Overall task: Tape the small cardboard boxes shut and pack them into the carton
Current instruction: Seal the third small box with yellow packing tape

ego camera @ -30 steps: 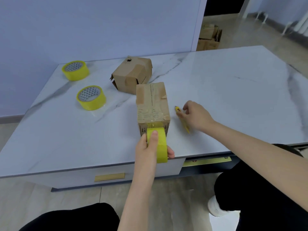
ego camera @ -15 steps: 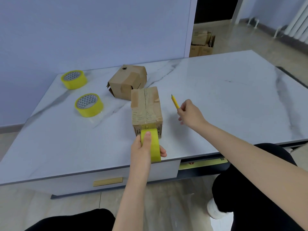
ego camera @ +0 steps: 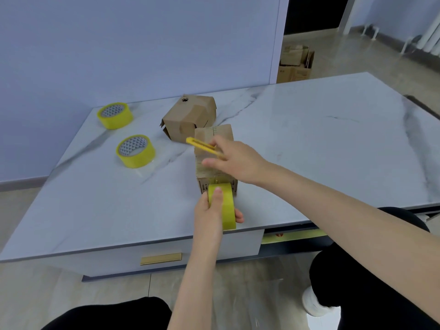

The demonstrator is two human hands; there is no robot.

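Observation:
A small cardboard box [ego camera: 213, 133] stands on the marble table [ego camera: 309, 139] near its front edge, with tape running along its top. My left hand [ego camera: 209, 210] grips a yellow tape roll [ego camera: 225, 206] pressed against the box's near face. My right hand [ego camera: 235, 158] hovers over the box top and holds a yellow utility knife [ego camera: 200, 144] that points left. A second small cardboard box [ego camera: 188, 117], with its flaps partly loose, sits just behind the first. No carton shows on the table.
Two more yellow tape rolls lie on the table's left side, one [ego camera: 135, 151] nearer and one [ego camera: 114, 115] by the wall. Stacked cardboard cartons [ego camera: 295, 64] stand on the floor beyond the table. My knees are below the table's front edge.
My right hand picked the yellow knife up from the table beside the box and carried it left over the box top. My left hand kept the roll against the box's near face.

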